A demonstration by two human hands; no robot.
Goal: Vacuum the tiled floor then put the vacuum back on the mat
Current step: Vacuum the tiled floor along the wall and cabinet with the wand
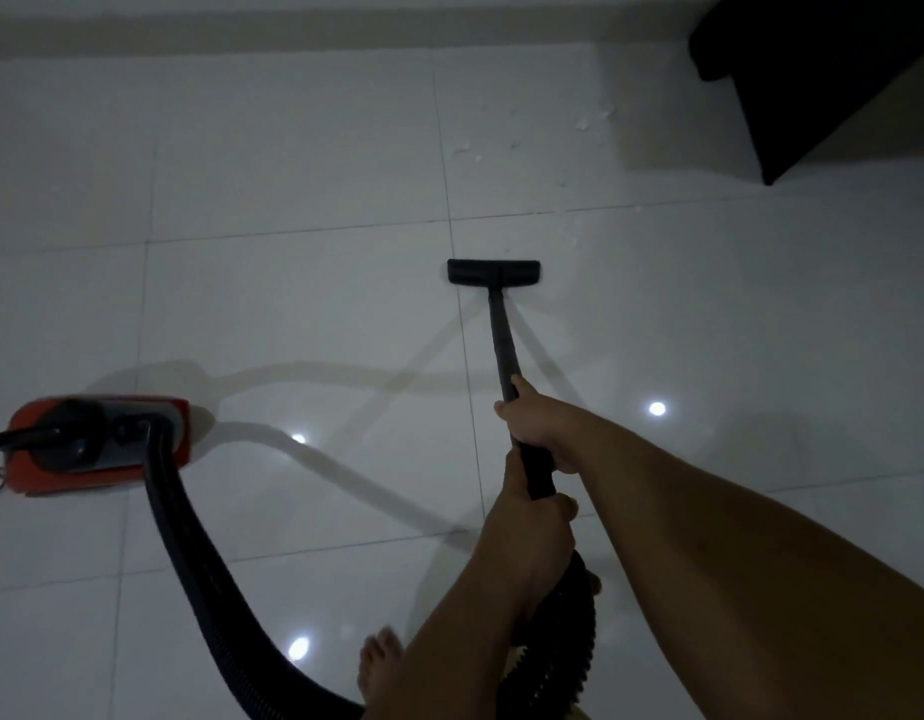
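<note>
While the tiled floor (293,174) fills nearly the whole view, a dark piece of furniture (823,70) occupies the far right corner and no mat is visible. The red vacuum body (96,444) sits on the floor at the near left, well apart from the hands, and its black hose (190,537) curves near and right toward the person. The wand (501,335) runs with its long axis from near to far, tilted slightly left at the far end. The right hand (532,428) is the farther one, its fingers clenched around the wand; the left hand (538,532) is clenched just nearer, where wand meets hose. The floor head (493,271) rests flat on the tile at the wand's far end, its long axis running left to right, pointing far. Pale debris specks (584,124) lie farther still and slightly right of the head, so the next stroke likely calls for a push far and right. A bare foot (379,662) shows at the near edge.
</note>
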